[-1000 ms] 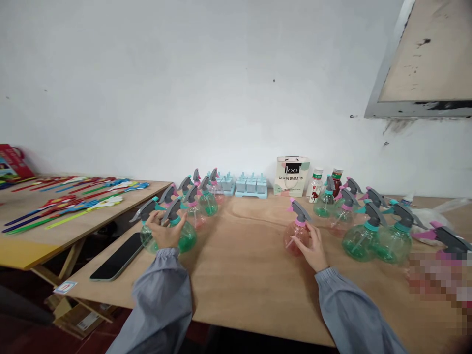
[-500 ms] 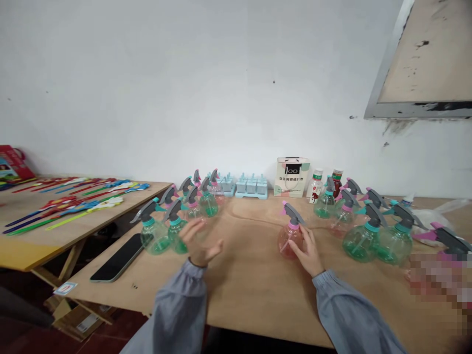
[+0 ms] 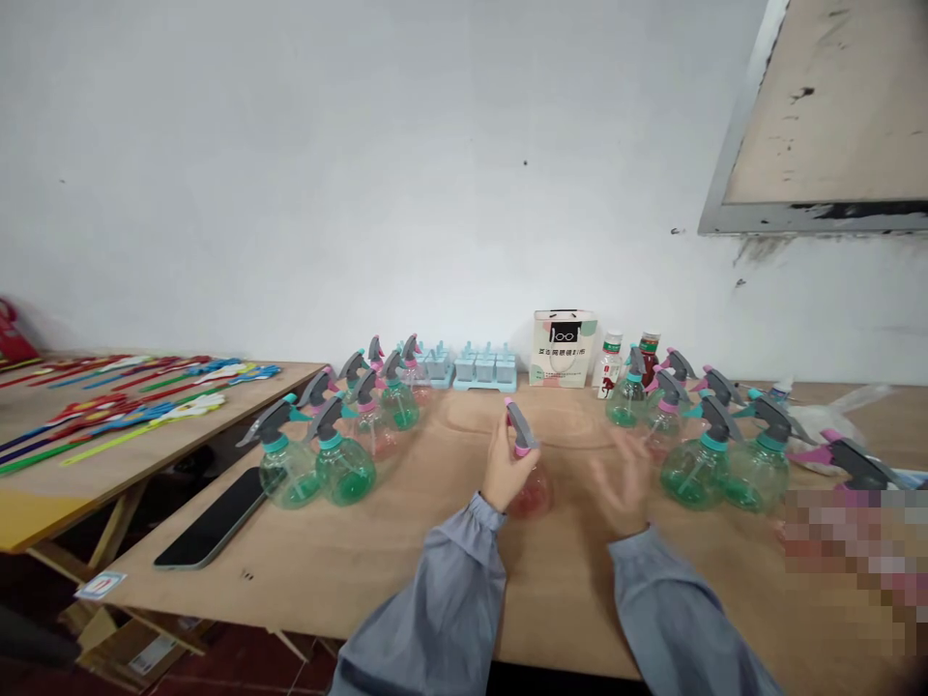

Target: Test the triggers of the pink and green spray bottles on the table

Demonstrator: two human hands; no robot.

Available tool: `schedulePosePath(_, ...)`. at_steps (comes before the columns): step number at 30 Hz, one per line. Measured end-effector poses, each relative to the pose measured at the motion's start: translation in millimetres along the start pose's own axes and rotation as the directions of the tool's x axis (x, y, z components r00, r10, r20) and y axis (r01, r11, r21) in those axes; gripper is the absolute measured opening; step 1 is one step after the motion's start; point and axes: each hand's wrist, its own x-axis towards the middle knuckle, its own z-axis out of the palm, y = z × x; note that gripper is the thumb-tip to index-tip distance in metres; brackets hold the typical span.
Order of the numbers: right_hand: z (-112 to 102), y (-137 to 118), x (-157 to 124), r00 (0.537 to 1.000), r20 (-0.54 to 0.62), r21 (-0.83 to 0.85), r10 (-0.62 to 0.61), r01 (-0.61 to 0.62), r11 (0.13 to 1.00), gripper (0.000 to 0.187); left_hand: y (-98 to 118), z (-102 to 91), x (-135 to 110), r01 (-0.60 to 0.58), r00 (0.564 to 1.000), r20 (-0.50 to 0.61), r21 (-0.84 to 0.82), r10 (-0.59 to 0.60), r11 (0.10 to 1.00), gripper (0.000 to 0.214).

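A round pink spray bottle (image 3: 533,495) with a grey and pink trigger head stands near the middle of the table. My left hand (image 3: 507,466) is closed around the neck and head of this bottle. To its right, my right hand (image 3: 624,483) is raised off the bottle, fingers apart and blurred by motion, with nothing in it. Nearest to that hand are green spray bottles (image 3: 694,474) and a pink one (image 3: 663,425) on the right. Another group, with a green spray bottle (image 3: 346,471) in front, stands left of my left hand.
A phone (image 3: 214,522) lies at the left of the wooden table (image 3: 406,570). Pale blue ice-pop moulds (image 3: 484,370), a paper bag (image 3: 562,353) and small bottles (image 3: 610,362) line the wall. Colourful flat items (image 3: 145,411) cover the left table. Someone's blurred-out area is at the right edge.
My left hand has moved right and taken hold of the pink spray bottle's head. My right hand has let go of the bottle and drawn away to the right. The view has shifted slightly.
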Motion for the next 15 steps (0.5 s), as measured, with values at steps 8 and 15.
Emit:
schedulePosePath(8, -68.6, 80.5, 33.3, 0.886, -0.441, -0.403, 0.145, -0.34, 0.85, 0.087, -14.7, -14.6, 17.9, 0.368, 0.923, -0.016, -0.243, -0.383, 0.897, 0.016)
schedulePosePath(15, -43.3, 88.9, 13.8, 0.935, -0.266, -0.322, 0.234, -0.315, 0.893, 0.078, -2.6, -27.2, 20.8, 0.491, 0.871, 0.212, -0.401, -0.443, 0.774, 0.034)
